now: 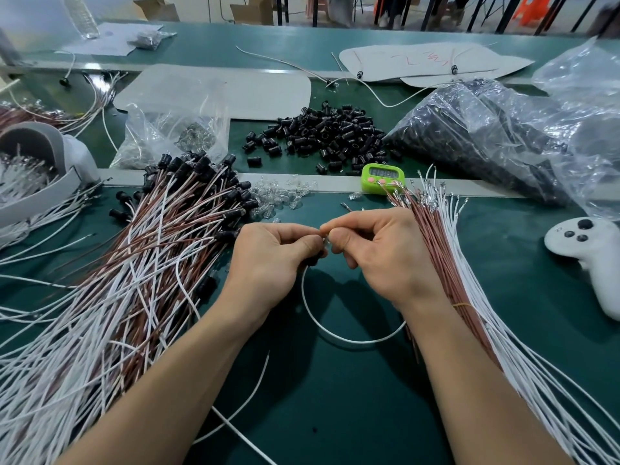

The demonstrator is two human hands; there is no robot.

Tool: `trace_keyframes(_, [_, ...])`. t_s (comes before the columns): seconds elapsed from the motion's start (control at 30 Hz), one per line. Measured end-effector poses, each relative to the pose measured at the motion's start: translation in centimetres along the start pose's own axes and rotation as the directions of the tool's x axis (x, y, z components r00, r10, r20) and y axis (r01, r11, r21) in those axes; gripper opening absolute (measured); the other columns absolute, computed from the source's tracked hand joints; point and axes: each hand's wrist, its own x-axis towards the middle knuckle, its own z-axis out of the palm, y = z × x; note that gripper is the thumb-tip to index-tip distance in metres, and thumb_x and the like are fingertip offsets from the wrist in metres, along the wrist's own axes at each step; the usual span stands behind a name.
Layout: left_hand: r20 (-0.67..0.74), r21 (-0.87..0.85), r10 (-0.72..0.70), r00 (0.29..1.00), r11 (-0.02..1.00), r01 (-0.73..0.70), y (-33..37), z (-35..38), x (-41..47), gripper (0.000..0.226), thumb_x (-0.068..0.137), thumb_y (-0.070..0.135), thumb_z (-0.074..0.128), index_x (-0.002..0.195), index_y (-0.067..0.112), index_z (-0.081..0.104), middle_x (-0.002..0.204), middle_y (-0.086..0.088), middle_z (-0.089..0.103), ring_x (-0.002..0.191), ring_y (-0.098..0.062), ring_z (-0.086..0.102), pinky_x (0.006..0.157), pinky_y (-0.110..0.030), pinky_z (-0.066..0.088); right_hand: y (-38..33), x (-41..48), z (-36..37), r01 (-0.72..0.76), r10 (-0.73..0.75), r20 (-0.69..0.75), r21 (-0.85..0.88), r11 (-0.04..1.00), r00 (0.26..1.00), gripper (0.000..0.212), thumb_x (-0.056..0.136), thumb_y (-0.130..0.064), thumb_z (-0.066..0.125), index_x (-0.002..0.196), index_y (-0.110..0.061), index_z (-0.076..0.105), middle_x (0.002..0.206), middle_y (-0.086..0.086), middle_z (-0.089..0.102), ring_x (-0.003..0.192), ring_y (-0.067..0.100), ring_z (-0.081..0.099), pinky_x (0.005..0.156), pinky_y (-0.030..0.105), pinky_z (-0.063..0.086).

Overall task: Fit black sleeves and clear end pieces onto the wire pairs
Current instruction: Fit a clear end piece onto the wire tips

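My left hand (268, 260) and my right hand (379, 253) meet at the centre of the green table. Between the fingertips of both sits a small clear end piece (324, 237); a black sleeve (313, 260) peeks out under my left thumb. A white wire (335, 333) loops down from the hands towards me. Finished brown and white wire pairs with black sleeves (161, 236) are heaped on the left. A bundle of bare wire pairs (446, 250) lies to the right. Loose black sleeves (325, 132) are piled behind, and loose clear end pieces (278, 196) lie in front of them.
A green digital timer (384, 177) stands beyond my hands. A white controller (587, 253) rests at the right. Clear plastic bags of parts (503, 129) sit at the back right and back left (167, 135). A grey tray of white parts (30, 169) is at the far left.
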Motion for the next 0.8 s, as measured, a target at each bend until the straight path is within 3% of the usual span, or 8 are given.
trace_keyframes(0.37, [0.009, -0.053, 0.026, 1.0, 0.998, -0.025, 0.4, 0.1, -0.4, 0.019, 0.085, -0.001, 0.076, 0.078, 0.016, 0.082, 0.072, -0.011, 0.077, 0.062, -0.012, 0.067, 0.063, -0.019, 0.055, 0.4, 0.0, 0.7, -0.016, 0.021, -0.03, 0.163, 0.987, 0.999, 0.023, 0.086, -0.001, 0.071, 0.081, -0.02, 0.082, 0.059, 0.005, 0.067, 0.047, 0.014, 0.051, 0.048, 0.023, 0.043])
trace_keyframes(0.53, [0.001, -0.079, 0.026, 1.0, 0.997, -0.026, 0.5, 0.0, -0.4, 0.024, 0.082, -0.006, 0.076, 0.074, 0.017, 0.082, 0.07, -0.01, 0.077, 0.059, -0.01, 0.066, 0.06, -0.018, 0.053, 0.2, -0.3, 1.3, -0.025, 0.037, -0.073, 0.156, 0.987, 0.997, 0.017, 0.086, -0.006, 0.073, 0.083, -0.019, 0.082, 0.06, 0.014, 0.067, 0.047, 0.015, 0.052, 0.051, 0.025, 0.044])
trace_keyframes(0.63, [-0.005, -0.102, 0.009, 1.0, 0.995, -0.01, 0.5, -0.1, -0.4, 0.025, 0.081, -0.007, 0.076, 0.073, 0.016, 0.082, 0.07, -0.009, 0.077, 0.059, -0.009, 0.066, 0.06, -0.017, 0.053, 0.1, -0.5, 1.6, -0.022, 0.031, -0.116, 0.081, 0.996, 0.993, 0.016, 0.087, -0.006, 0.076, 0.085, -0.02, 0.083, 0.057, 0.003, 0.068, 0.046, 0.011, 0.052, 0.049, 0.022, 0.044])
trace_keyframes(0.8, [-0.003, -0.134, -0.022, 1.0, 0.991, 0.022, 0.5, -0.2, -0.3, 0.022, 0.082, -0.007, 0.075, 0.074, 0.013, 0.081, 0.068, -0.01, 0.076, 0.058, -0.01, 0.066, 0.058, -0.017, 0.052, -0.1, -0.8, 2.2, 0.025, -0.033, -0.164, -0.047, 0.999, 0.986, 0.011, 0.085, -0.006, 0.08, 0.091, -0.015, 0.084, 0.055, -0.029, 0.063, 0.051, -0.004, 0.06, 0.055, 0.004, 0.042])
